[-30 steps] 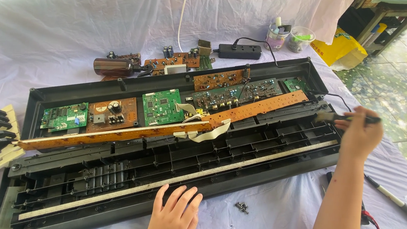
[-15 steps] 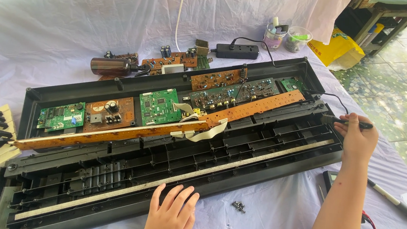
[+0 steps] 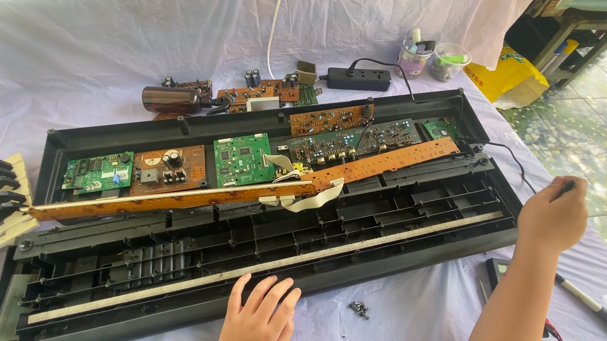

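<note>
On the cloth-covered counter [image 3: 72, 55], an opened black keyboard case [image 3: 416, 224] lies with its circuit boards [image 3: 238, 159] bared.
Left hand [image 3: 258, 324] rests flat, fingers spread, on the case's front edge; right hand [image 3: 552, 218], beside the case's right end, has its grip closed around a thin dark tool [image 3: 564, 189].

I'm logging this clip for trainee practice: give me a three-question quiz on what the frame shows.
1. True or false: the left hand lies flat, fingers spread, at the front edge of the opened keyboard case.
2. What does the right hand grip?
A. a dark thin tool
B. the brown bottle
C. the power strip
3. Fill in: the loose screws lie on the cloth between the two ____.

Key:
1. True
2. A; only the tool's tip shows above the fist, beside the case's right end.
3. hands; they lie just in front of the case.
</note>
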